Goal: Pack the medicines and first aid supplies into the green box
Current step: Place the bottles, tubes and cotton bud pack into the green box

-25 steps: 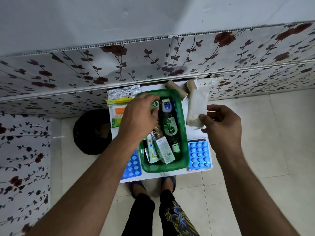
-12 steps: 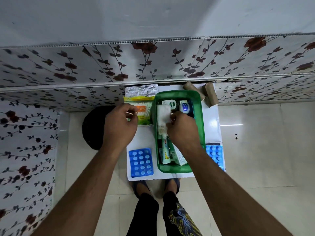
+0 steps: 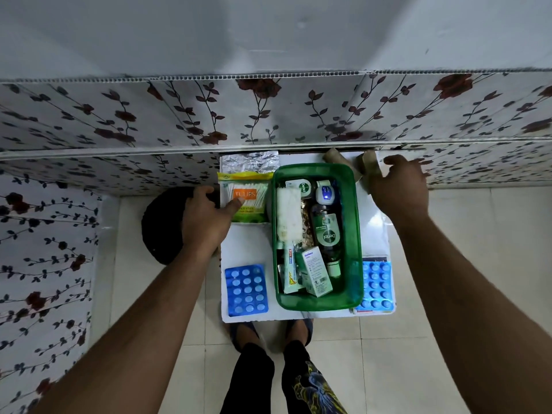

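Observation:
The green box (image 3: 357,222) sits on a small white table (image 3: 248,243). Inside lie a white gauze roll (image 3: 288,216), a dark Dettol bottle (image 3: 327,231), a small white device with a blue light (image 3: 324,194), a tube and a small carton (image 3: 316,273). My left hand (image 3: 206,218) rests its thumb on the cotton swab packet (image 3: 249,197) left of the box, not lifting it. My right hand (image 3: 398,186) hovers with fingers spread over a brown bandage roll (image 3: 369,162) at the back right. Another brown roll (image 3: 334,156) lies behind the box.
A silver foil strip (image 3: 248,162) lies behind the swab packet. Blue pill blister packs sit at the front left (image 3: 246,289) and front right (image 3: 376,286), the right one partly under the box. A black round object (image 3: 162,225) stands on the floor left of the table. The flowered wall (image 3: 268,115) is right behind.
My right hand left the white gauze roll lying in the box and moved out to the back right rolls. My left hand slid onto the swab packet.

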Motion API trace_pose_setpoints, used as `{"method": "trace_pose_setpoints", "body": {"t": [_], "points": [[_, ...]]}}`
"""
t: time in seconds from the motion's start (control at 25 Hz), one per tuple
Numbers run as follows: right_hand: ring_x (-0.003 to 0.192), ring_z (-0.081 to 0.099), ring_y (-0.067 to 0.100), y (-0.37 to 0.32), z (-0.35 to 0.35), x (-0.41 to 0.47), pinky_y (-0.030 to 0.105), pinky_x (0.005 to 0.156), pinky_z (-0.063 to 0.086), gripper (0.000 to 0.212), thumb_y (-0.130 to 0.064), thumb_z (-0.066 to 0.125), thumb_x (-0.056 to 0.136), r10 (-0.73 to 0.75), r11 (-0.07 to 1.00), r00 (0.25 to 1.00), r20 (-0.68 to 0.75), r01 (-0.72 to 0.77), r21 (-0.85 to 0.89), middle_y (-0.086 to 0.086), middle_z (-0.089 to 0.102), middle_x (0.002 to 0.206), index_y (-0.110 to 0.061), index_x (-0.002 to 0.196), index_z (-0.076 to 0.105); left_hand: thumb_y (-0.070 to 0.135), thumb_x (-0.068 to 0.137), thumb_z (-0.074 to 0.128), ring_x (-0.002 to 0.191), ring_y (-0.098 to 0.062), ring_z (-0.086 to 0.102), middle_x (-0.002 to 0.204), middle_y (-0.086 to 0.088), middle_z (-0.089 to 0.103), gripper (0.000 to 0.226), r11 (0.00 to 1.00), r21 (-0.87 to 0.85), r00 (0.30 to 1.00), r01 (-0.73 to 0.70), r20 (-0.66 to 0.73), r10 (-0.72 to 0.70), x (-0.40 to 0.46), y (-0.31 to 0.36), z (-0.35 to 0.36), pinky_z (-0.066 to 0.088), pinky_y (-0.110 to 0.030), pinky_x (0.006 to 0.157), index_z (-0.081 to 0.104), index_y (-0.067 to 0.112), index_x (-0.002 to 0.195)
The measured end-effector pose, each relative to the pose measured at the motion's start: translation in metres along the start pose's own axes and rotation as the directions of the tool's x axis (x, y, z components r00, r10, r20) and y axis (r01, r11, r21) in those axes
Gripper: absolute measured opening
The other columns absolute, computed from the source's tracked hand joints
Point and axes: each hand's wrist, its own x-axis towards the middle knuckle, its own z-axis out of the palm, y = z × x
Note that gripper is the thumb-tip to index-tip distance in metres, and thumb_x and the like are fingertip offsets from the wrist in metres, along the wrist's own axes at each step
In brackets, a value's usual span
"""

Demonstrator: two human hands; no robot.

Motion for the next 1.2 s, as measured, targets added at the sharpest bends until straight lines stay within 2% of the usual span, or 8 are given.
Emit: {"method": "trace_pose_setpoints", "body": {"t": [0.2,0.32,0.44,0.6,0.72,0.96,1.04,1.2], "points": [[0.092,0.064,0.039,0.003,0.014,0.018,0.03,0.068,0.038,0.031,-0.028,0.058,0.087,-0.017,0.998,0.994,0.112,0.022,-0.05,0.02,0.07,0.099,-0.005,0.105,0.067,0.048,0.069,0.081,0.104,-0.024,0.056,0.122,-0.01,0.059,0.071,0.999,0.022,0.999,0.024,0.026,-0.025,0.013,0.004,0.013,0.04,-0.028,0.078,0.054,0.012,0.123],[0.087,0.064,0.039,0.006,0.015,0.02,0.031,0.067,0.037,0.033,-0.032,0.055,0.087,-0.017,0.999,0.995,0.1,0.021,-0.038,0.019,0.069,0.092,-0.004,0.099,0.069,0.048,0.066,0.082,0.101,-0.029,0.058,0.118,-0.013,0.059,0.062,0.991,0.128,0.999,-0.034,-0.023,0.037,0.018,0.006,0.019,0.048,-0.035,0.082,0.057,0.013,0.111],[0.079,0.06,0.035,0.008,0.012,0.015,0.03,0.067,0.035,0.043,-0.044,0.053,0.089,-0.016,1.0,0.997,0.075,0.017,-0.016,0.019,0.067,0.087,-0.005,0.093,0.069,0.04,0.066,0.085,0.091,-0.025,0.058,0.111,-0.012,0.061,0.05,0.995,0.099,0.999,0.015,-0.037,-0.012,0.017,0.011,0.022,0.043,-0.03,0.071,0.055,0.014,0.098],[0.093,0.063,0.039,0.009,0.008,0.009,0.03,0.069,0.036,0.035,-0.034,0.056,0.088,-0.011,1.0,0.998,0.065,0.01,0.015,0.021,0.071,0.101,-0.006,0.104,0.07,0.029,0.065,0.086,0.096,-0.027,0.06,0.118,-0.012,0.057,0.071,0.998,0.041,0.997,0.037,-0.064,-0.035,0.014,0.015,0.022,0.044,-0.032,0.072,0.043,0.015,0.12],[0.095,0.064,0.038,0.009,0.006,0.005,0.03,0.071,0.036,0.033,-0.028,0.058,0.088,-0.002,0.999,0.997,0.073,-0.002,0.045,0.02,0.071,0.104,-0.005,0.11,0.069,0.023,0.07,0.08,0.105,-0.03,0.057,0.127,-0.012,0.05,0.073,0.988,0.149,0.999,-0.038,0.006,0.037,0.013,0.014,0.022,0.049,-0.035,0.083,0.042,0.026,0.133],[0.095,0.064,0.039,0.012,0.006,0.0,0.03,0.072,0.04,0.036,-0.034,0.054,0.09,0.007,0.996,0.998,0.055,-0.012,0.083,0.018,0.072,0.104,-0.006,0.105,0.07,0.022,0.067,0.084,0.088,-0.027,0.057,0.106,-0.01,0.056,0.043,0.984,0.167,0.998,-0.065,0.026,0.061,0.004,0.01,0.01,0.045,-0.032,0.068,0.052,0.017,0.096],[0.096,0.064,0.037,0.014,0.005,-0.004,0.03,0.072,0.04,0.037,-0.038,0.053,0.09,0.027,0.994,0.998,0.063,-0.033,0.105,0.016,0.072,0.101,-0.008,0.104,0.071,0.019,0.07,0.083,0.085,-0.025,0.059,0.096,-0.004,0.06,0.042,0.991,0.124,0.998,-0.057,0.028,0.054,-0.007,0.007,-0.004,0.043,-0.032,0.066,0.052,0.016,0.098],[0.084,0.061,0.03,0.014,-0.003,-0.018,0.028,0.07,0.037,0.039,-0.045,0.05,0.092,0.04,0.987,0.996,0.077,-0.051,0.154,0.002,0.062,0.077,-0.013,0.096,0.071,0.015,0.08,0.075,0.095,-0.02,0.063,0.106,0.002,0.068,0.041,0.988,0.052,0.989,-0.147,-0.015,0.148,-0.04,0.024,-0.044,0.045,-0.026,0.078,0.064,0.024,0.118]]}}
